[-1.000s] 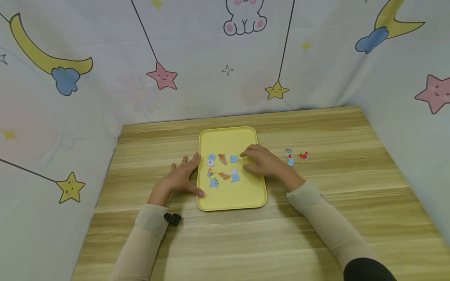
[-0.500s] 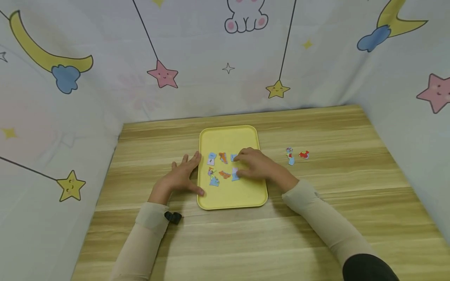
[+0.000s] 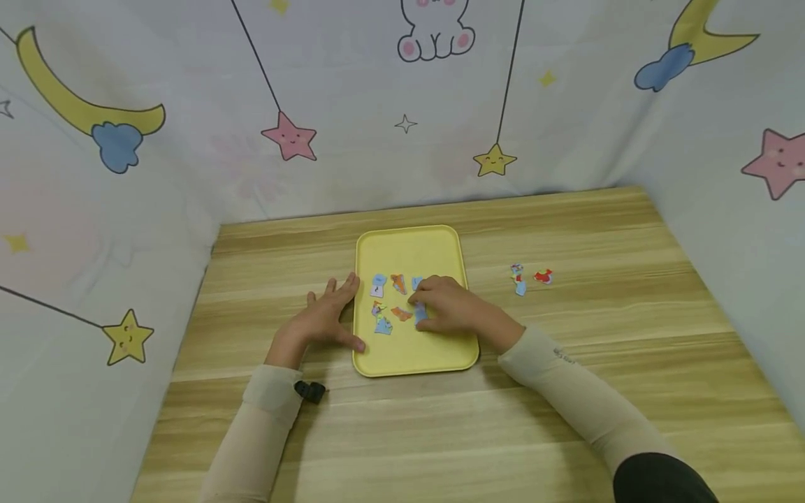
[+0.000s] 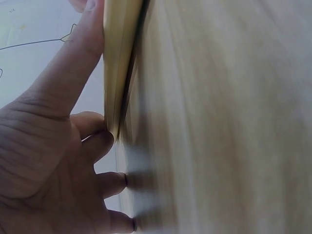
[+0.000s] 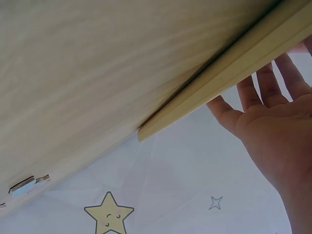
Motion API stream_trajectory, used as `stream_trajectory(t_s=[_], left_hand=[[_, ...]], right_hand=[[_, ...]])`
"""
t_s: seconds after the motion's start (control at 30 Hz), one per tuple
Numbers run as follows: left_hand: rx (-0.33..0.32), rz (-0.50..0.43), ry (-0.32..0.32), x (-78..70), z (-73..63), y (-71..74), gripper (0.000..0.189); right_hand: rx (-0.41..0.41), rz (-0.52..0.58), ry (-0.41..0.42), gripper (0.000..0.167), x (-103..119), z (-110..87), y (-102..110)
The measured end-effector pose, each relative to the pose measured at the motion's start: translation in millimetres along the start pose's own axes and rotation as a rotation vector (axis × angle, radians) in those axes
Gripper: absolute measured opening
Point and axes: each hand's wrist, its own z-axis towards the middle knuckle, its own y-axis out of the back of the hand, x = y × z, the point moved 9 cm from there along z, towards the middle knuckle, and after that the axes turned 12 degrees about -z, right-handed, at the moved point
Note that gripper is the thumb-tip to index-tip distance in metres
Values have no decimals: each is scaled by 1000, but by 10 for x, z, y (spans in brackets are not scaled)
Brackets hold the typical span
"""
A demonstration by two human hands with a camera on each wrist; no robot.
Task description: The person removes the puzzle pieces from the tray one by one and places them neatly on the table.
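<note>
My right hand [image 3: 449,304] reaches over the right side of a yellow tray [image 3: 409,360]. Its thumb and index finger pinch a light blue puzzle piece [image 3: 420,314] at its two ends. Partly behind the knuckles lies another blue puzzle piece [image 3: 417,282]. My left hand [image 3: 323,318] rests at the tray's left edge, fingers spread, with the thumb over the rim. In the left wrist view the thumb [image 4: 73,63] lies along the tray's side. Left of the right hand are an orange puzzle piece [image 3: 401,314] and a second orange piece [image 3: 399,283].
At the tray's left lie a blue-and-white pair of pieces [image 3: 378,285] and a multicoloured group [image 3: 381,319]. Right of the tray, on the wooden table [image 3: 566,391], are a narrow strip of pieces [image 3: 518,279] and a red piece [image 3: 544,276]. A printed curtain [image 3: 352,168] hangs behind.
My right hand has moved left from the tray's right part, then slightly nearer, its thumb and index finger now on the light blue puzzle piece. The left hand has stayed at the rim.
</note>
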Motion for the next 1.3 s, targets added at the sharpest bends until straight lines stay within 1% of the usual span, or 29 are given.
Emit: stream_trajectory(t_s=[0.13,0.3,0.57,0.73,0.9,1.07,1.3], left_hand=[[-4,2,5,0,-11,-5,145],[-6,2,1,18,-1,-4,146],[-5,4,0,34,2,-7,147],[-3,1,-2,29,-5,-10,147],[-7,1,-7,37,2,-9,147],[-6,-3,-6,38,-1,-7,147],[-7,-6,-10,43,-1,-7,146]], right_hand=[[-11,-19,16,42,42,-3,20],[-22,-28,27,43,59,5,24],[15,-43,3,46,51,0,-22],[38,-25,10,54,53,1,-63],[11,-34,18,57,57,5,-44],[-2,-53,24,57,59,4,-31],[-36,-48,30,56,32,-3,-1]])
